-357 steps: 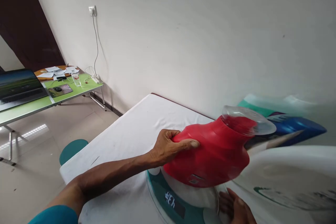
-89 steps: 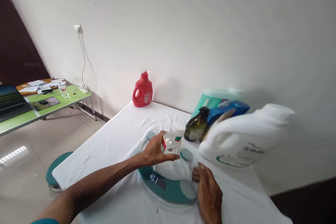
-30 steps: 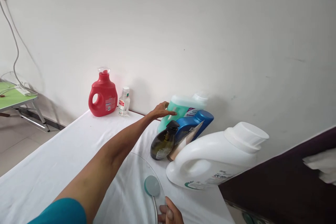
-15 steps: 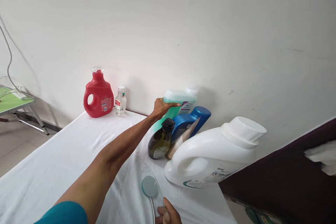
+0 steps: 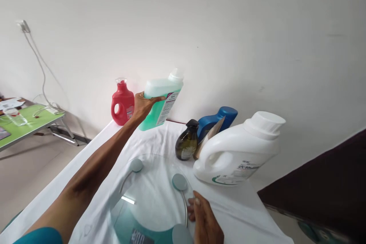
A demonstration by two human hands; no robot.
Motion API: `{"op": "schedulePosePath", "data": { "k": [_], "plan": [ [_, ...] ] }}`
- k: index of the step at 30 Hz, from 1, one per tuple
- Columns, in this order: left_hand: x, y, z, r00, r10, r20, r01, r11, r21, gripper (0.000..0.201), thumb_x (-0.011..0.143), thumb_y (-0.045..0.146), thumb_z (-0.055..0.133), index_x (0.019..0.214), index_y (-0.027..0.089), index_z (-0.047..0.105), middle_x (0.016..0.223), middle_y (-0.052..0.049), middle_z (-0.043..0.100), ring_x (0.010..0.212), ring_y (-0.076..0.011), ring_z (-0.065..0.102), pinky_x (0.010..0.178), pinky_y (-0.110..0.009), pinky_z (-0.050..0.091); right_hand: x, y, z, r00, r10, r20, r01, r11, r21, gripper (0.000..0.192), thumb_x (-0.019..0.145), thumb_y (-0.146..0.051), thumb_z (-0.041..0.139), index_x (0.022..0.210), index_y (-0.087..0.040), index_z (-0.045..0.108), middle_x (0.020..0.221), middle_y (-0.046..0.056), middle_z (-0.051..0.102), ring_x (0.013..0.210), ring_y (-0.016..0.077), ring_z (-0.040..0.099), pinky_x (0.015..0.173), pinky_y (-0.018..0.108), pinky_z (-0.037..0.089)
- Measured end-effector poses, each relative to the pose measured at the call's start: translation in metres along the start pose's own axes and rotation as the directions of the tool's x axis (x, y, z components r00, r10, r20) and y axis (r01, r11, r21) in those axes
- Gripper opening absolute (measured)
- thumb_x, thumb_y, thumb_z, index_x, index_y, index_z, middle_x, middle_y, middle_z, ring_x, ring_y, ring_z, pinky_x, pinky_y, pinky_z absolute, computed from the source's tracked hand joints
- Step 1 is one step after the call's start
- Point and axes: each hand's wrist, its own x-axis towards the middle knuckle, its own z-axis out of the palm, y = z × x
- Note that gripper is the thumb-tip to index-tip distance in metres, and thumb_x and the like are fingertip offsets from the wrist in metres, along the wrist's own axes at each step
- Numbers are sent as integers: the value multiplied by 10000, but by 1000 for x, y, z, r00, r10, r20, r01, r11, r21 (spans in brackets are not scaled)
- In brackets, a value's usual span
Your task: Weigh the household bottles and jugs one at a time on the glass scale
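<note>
Head view: I read this as the carry step. My left hand [image 5: 143,103] has the green bottle [image 5: 160,101] clear of the white cloth [image 5: 94,167], tilted with its white cap toward one o'clock, hanging above the far end of the table. The fingers wrap the bottle's lower left side, thumb lying across the front toward three o'clock; the label faces me just right of the thumb. The glass scale [image 5: 148,198] lies at six o'clock from the bottle, well below it. My right hand [image 5: 204,223] rests at the scale's right rim, fingers loose and lying flat against the edge, gripping nothing that I can see.

Next, I judge, the bottle wants bringing down toward me and setting upright on the glass, between the round pads, gently, since it looks full.

At nine o'clock from the bottle stands the red jug [image 5: 122,103]; at four o'clock cluster the dark pump bottle [image 5: 187,145], blue bottle [image 5: 217,121] and white jug [image 5: 237,152].
</note>
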Motion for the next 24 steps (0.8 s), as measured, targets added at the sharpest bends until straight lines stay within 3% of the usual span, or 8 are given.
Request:
{"op": "schedulePosePath", "data": {
  "k": [5, 10, 13, 17, 24],
  "plan": [
    [-54, 49, -71, 998, -57, -16, 57, 998, -22, 539, 483, 362, 1059, 590, 190, 559, 590, 29, 506, 608, -139, 542, 514, -262, 435, -4, -20, -4, 996, -51, 70, 54, 998, -42, 797, 916, -873, 456, 1209, -191, 744, 954, 109, 820, 791, 282, 742, 783, 394, 590],
    [-113, 77, -108, 987, -163, 14, 163, 984, -69, 586, 489, 348, 1070, 546, 202, 505, 543, 50, 419, 521, -84, 405, 453, -246, 320, -9, -34, -2, 991, -114, 65, 119, 990, -74, 765, 898, -867, 437, 1129, -196, 723, 992, 128, 810, 808, 282, 725, 816, 412, 566],
    [-143, 86, -112, 972, -222, 78, 230, 967, -110, 639, 425, 413, 1075, 513, 202, 479, 523, 66, 394, 495, -54, 316, 446, -243, 269, -10, -34, -1, 989, -134, 61, 139, 986, -93, 744, 892, -867, 428, 1094, -213, 721, 995, 131, 805, 847, 290, 722, 819, 412, 560],
    [-170, 85, -107, 941, -293, 171, 319, 935, -157, 611, 354, 430, 1081, 523, 179, 550, 525, 63, 438, 510, -63, 370, 473, -249, 300, -11, -34, -1, 982, -178, 65, 184, 978, -96, 691, 886, -868, 449, 997, -240, 714, 994, 129, 802, 901, 292, 721, 823, 400, 555],
    [-181, 62, -95, 903, -335, 269, 381, 914, -140, 533, 366, 396, 1087, 580, 157, 662, 561, 17, 553, 575, -127, 523, 523, -274, 418, -14, -38, -2, 981, -177, 82, 181, 983, -36, 657, 870, -880, 478, 894, -253, 671, 918, 105, 784, 855, 276, 715, 789, 375, 563]
  ]
}}
